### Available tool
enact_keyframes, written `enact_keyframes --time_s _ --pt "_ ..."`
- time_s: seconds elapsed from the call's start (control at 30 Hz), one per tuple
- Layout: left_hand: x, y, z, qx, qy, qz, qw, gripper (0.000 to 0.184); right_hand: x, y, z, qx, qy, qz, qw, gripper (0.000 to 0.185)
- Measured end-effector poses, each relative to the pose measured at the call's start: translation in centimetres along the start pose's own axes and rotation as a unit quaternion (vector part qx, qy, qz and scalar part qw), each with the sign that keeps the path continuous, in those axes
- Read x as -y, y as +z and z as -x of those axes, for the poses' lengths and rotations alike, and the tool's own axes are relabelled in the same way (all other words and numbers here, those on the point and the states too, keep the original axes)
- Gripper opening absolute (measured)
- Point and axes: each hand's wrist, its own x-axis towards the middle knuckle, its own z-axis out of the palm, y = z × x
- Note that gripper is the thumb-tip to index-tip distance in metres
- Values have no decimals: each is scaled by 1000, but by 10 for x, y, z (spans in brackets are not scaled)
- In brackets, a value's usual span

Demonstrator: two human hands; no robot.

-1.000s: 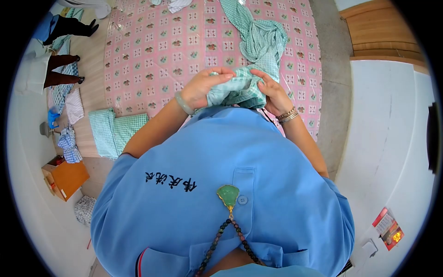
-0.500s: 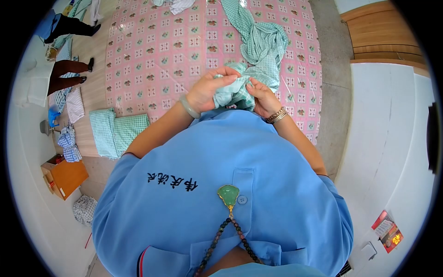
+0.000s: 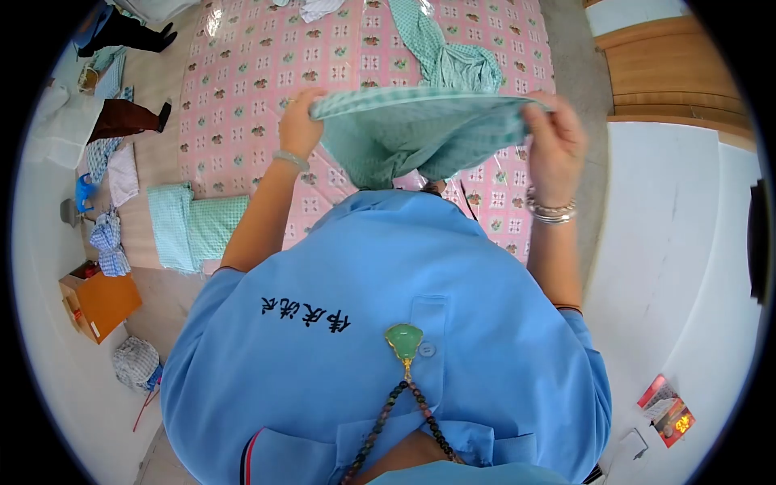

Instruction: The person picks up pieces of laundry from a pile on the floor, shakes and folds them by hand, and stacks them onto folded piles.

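Note:
A green-and-white checked garment (image 3: pixel 428 129) is stretched sideways above the table, its banded edge spread between my hands so that its inside shows. My left hand (image 3: pixel 302 123) grips the left end of that edge. At the right end, my right hand (image 3: pixel 554 144) is closed on the edge and slightly blurred. The lower part of the garment hangs in folds near my blue shirt. Beyond it, more green checked cloth (image 3: pixel 461 66) lies crumpled on the table; whether it is one piece with the garment, I cannot tell.
A pink patterned cover lies over the table (image 3: pixel 234 105). Folded green checked cloths (image 3: pixel 198 226) rest to the left. Two people stand at the upper left, one in dark trousers (image 3: pixel 129 36). An orange-brown box (image 3: pixel 103 305) stands at lower left. A white wall (image 3: pixel 647 242) runs along the right.
My hands have moved well apart and a little upward, pulling the bunched garment's edge out wide. My right hand has travelled farthest, toward the right.

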Motion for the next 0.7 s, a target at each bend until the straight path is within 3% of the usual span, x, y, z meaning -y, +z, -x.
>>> enact_keyframes --time_s 0.07,0.13,0.27,0.4,0.47,0.5,0.57,0.6,0.63,0.67,0.7 --pt "21 4 1 -114 -71 -3 991 37 20 -19 -12 -109 -38 17 993 9" --pt "39 -1 7 -113 -95 13 989 34 41 -49 -25 -199 -99 -24 975 11" --pt "73 -14 17 -104 -137 -32 985 27 81 -130 -26 -174 -166 -43 970 14" --pt "123 -5 30 -177 -126 -79 973 22 120 -202 5 -256 -223 -21 941 21" --pt "131 5 40 -106 -231 -105 961 16 139 -230 25 -280 -245 -5 928 24" --pt "142 23 46 -104 -225 -105 963 16 145 -242 35 -316 -253 10 914 25" --pt "160 60 51 -174 -324 -10 930 12 155 -251 54 -362 -280 26 889 24" --pt "137 67 41 -168 -318 -9 933 12 158 -257 63 -387 -287 45 875 24" --pt "95 74 28 -218 -461 105 854 15 161 -267 73 -401 -296 44 866 23" --pt "69 80 17 -257 -586 213 738 19 160 -264 76 -408 -297 49 862 23" --pt "76 94 10 -248 -583 213 744 19 157 -253 78 -463 -267 94 840 22"
